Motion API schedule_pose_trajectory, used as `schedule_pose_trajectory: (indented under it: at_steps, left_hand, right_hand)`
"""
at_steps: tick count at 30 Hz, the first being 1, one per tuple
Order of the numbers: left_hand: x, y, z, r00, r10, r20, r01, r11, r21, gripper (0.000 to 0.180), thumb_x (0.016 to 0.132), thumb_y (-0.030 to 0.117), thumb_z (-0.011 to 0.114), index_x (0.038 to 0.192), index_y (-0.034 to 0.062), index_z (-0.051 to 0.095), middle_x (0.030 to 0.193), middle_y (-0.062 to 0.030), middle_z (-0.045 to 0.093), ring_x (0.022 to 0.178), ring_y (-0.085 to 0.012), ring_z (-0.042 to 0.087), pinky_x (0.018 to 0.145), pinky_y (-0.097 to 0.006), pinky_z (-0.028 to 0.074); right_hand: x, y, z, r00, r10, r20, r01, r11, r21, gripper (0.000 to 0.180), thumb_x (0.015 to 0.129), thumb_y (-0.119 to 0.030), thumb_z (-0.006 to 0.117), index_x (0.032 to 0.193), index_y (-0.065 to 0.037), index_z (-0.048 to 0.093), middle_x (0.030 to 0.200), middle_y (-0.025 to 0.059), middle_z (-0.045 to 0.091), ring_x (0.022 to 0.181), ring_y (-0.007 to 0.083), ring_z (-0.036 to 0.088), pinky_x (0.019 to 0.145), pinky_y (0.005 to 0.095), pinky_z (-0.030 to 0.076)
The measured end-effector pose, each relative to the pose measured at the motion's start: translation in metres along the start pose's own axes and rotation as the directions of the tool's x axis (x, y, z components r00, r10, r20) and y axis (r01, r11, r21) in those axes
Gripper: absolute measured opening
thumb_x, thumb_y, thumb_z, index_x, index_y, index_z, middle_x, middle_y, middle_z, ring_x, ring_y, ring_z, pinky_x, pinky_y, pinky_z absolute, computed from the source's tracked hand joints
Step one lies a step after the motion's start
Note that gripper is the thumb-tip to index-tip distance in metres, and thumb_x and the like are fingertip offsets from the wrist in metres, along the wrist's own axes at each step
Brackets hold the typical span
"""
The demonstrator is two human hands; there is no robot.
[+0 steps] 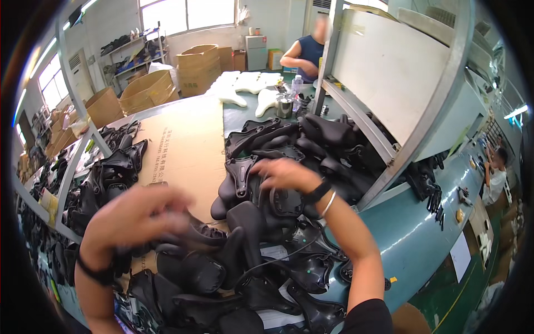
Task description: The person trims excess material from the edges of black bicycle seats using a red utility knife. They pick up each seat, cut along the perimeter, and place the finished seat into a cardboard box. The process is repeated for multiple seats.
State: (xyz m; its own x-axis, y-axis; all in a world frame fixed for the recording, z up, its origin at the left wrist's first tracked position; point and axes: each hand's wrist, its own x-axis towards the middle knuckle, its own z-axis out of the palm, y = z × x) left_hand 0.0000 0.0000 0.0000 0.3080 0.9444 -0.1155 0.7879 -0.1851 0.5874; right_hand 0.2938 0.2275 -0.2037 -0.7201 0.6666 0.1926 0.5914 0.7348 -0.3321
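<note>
The left hand (133, 214) hung blurred over the near heap of black saddle parts (222, 267), fingers curled downward and touching or just above a black saddle shell (197, 234); whether it gripped the shell could not be told. A flat cardboard sheet (183, 150) lay on the surface (411, 222) beyond it. Further right, the right hand (283, 173) reached forward and leftward, fingers loosely bent over an upturned black saddle base (242, 172) at the edge of the far pile (328, 145). That base lay just left of the fingertips, its long axis running away from the person. The right hand was clearly nearer to it; no firm hold showed.
</note>
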Motion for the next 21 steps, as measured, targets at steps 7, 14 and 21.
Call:
schedule_pose_trajectory:
  at_steps: [7, 14, 21]
  left_hand:
    - [0.202, -0.172, 0.107, 0.862, -0.481, -0.159, 0.441, 0.867, -0.232, 0.067, 0.086, 0.057, 0.059, 0.121, -0.0002, 0.051, 0.102, -0.0175, 0.06, 0.083, -0.0224, 0.057, 0.072, -0.04, 0.049]
    - [0.276, -0.24, 0.227, 0.85, -0.525, 0.041, 0.401, 0.595, -0.696, 0.088, 0.075, 0.055, 0.071, 0.134, -0.0026, 0.04, 0.127, -0.0229, 0.053, 0.114, -0.0326, 0.055, 0.093, -0.049, 0.045]
    - [0.196, -0.224, 0.16, 0.677, -0.66, 0.326, 0.721, 0.505, -0.475, 0.062, 0.073, 0.054, 0.071, 0.109, 0.005, 0.06, 0.085, -0.0055, 0.063, 0.073, -0.0125, 0.061, 0.059, -0.027, 0.042]
  right_hand:
    - [0.019, 0.086, 0.053, 0.88, 0.469, 0.081, -0.44, 0.867, -0.234, 0.088, 0.063, -0.016, 0.076, 0.142, -0.02, 0.036, 0.152, 0.0118, 0.027, 0.139, 0.0309, 0.029, 0.103, 0.0557, 0.032]
    - [-0.001, 0.12, 0.124, 0.858, 0.427, -0.287, -0.394, 0.904, 0.165, 0.055, 0.07, -0.021, 0.072, 0.124, -0.022, 0.058, 0.137, 0.0141, 0.051, 0.136, 0.0356, 0.035, 0.104, 0.0477, 0.036]
    - [-0.04, 0.006, 0.096, 0.912, 0.355, 0.207, -0.387, 0.573, 0.722, 0.071, 0.077, -0.038, 0.076, 0.132, -0.002, 0.049, 0.121, 0.0138, 0.06, 0.112, 0.0213, 0.055, 0.097, 0.0333, 0.042]
